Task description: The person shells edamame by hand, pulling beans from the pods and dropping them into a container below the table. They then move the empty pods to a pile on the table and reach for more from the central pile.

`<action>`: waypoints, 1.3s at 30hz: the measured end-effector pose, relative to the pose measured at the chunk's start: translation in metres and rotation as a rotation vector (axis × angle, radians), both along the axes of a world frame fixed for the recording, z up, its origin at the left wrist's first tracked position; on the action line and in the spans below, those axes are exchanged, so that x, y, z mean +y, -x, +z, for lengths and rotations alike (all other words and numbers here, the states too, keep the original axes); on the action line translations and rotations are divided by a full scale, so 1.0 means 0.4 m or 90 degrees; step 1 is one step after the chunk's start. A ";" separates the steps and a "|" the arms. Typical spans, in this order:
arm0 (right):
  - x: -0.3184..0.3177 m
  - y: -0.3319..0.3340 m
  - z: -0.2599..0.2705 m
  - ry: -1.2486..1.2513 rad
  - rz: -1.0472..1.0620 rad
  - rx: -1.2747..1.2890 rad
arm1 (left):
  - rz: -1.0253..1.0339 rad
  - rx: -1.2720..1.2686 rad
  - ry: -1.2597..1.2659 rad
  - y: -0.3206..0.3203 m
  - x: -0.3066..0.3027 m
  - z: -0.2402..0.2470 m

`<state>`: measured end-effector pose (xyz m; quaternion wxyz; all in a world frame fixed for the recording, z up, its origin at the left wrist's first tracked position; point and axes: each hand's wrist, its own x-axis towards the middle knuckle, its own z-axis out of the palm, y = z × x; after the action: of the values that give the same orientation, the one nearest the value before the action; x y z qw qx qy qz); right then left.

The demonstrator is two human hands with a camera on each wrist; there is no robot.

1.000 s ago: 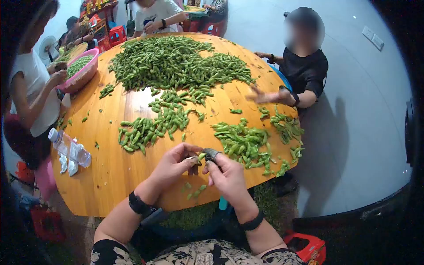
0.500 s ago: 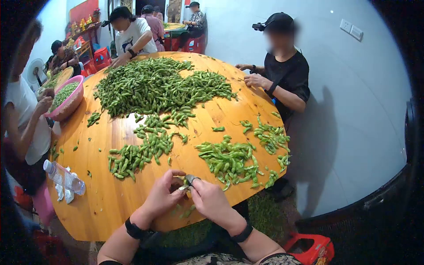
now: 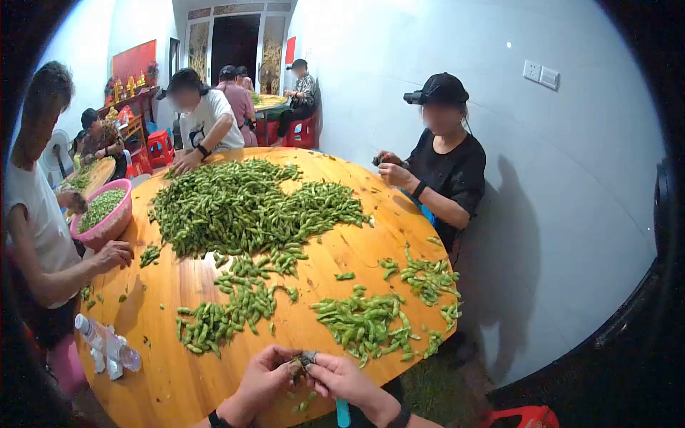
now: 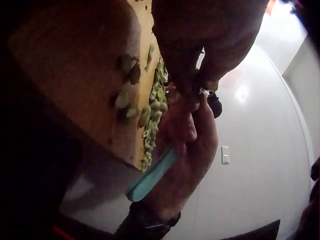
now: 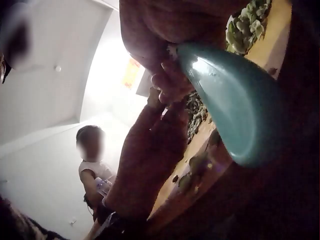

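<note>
My left hand [image 3: 260, 385] and right hand [image 3: 349, 381] meet over the table's near edge, fingertips together. Between them the left fingers pinch a small green pod, mostly hidden by the fingers. A dark grey wrap [image 3: 308, 358] covers a right fingertip. My right hand also grips a tool by its teal handle [image 5: 225, 105], whose end sticks out below the palm; its working end is hidden. Several loose green beans [image 4: 122, 99] lie on the wood under the hands. Ahead are a small heap of pods [image 3: 228, 314] and, to its right, a paler heap of pods [image 3: 364, 321].
A large pile of pods [image 3: 242, 207] covers the far half of the round wooden table [image 3: 157, 371]. A plastic bottle [image 3: 107, 342] lies at left near a pink basin [image 3: 123, 217] of beans. Other people work around the table. A red stool [image 3: 524, 417] stands at lower right.
The head view has tilted up, so the table sits lower. My hands stay together. The person in black has brought both hands together; the person at left has lowered one hand towards the table.
</note>
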<state>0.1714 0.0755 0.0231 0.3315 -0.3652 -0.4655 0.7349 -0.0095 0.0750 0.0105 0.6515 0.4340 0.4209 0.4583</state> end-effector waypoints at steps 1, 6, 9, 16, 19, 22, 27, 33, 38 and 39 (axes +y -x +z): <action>0.001 0.001 -0.001 -0.004 -0.003 0.000 | -0.003 0.000 -0.004 -0.001 0.005 -0.004; -0.009 0.012 -0.004 -0.251 -0.071 -0.228 | -0.003 -0.016 0.044 0.003 -0.002 0.000; -0.018 0.013 -0.005 -0.391 -0.115 -0.305 | -0.014 -0.028 0.044 0.002 -0.003 0.001; -0.055 0.011 -0.008 -0.480 -0.093 -0.432 | -0.013 0.019 0.068 0.004 -0.001 0.006; -0.054 0.014 -0.003 -0.472 -0.088 -0.427 | -0.031 0.035 0.046 0.001 -0.003 0.001; -0.056 0.023 -0.027 -0.483 -0.131 -0.409 | -0.016 0.088 0.020 -0.001 -0.010 -0.007; -0.056 0.014 -0.039 -0.417 -0.128 -0.347 | -0.061 0.117 -0.109 0.004 -0.002 -0.047; -0.023 -0.010 -0.007 -0.054 -0.051 -0.127 | -0.170 0.067 -0.048 0.019 0.005 -0.002; -0.017 -0.012 -0.001 -0.046 -0.024 -0.113 | -0.169 -0.096 0.081 0.032 0.019 -0.015; -0.018 -0.011 0.000 -0.040 -0.024 -0.098 | -0.171 -0.094 0.085 0.034 0.020 -0.018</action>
<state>0.1759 0.0682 0.0232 0.3195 -0.4188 -0.5057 0.6832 -0.0231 0.0828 0.0031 0.7635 0.4073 0.3393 0.3688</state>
